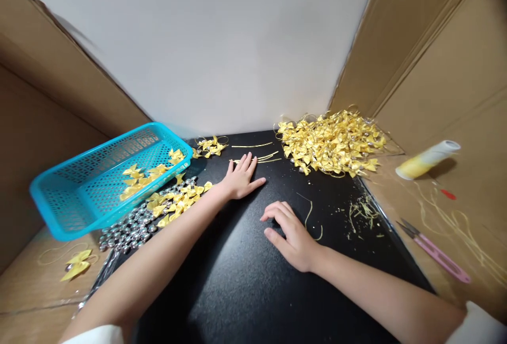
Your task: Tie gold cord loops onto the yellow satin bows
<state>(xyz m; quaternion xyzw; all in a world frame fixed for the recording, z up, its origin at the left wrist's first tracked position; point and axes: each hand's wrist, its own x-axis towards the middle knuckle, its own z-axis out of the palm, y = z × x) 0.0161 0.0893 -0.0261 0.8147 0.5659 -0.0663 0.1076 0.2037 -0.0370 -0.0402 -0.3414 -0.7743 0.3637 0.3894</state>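
My left hand (241,178) lies flat with fingers spread on the black board, its fingertips over some short gold cords (268,158). Another gold cord (252,145) lies straight just beyond the fingers. Nearer to me, my right hand (291,236) rests with its fingers loosely curved and thumb apart, and nothing shows between them. Beside it are a curved bit of thread (310,213) and a shorter one. To the left of my left forearm lie loose yellow ribbon bows (184,200) and a heap of silver bells or beads (130,228).
A blue basket (59,228) holding several yellow bows stands at left. A big pile of corded bows (332,141) fills the far right. Pink-handled thread snips (439,257), a thread spool (428,159) and thread scraps (364,211) lie at right. Cardboard walls (443,69) flank the board.
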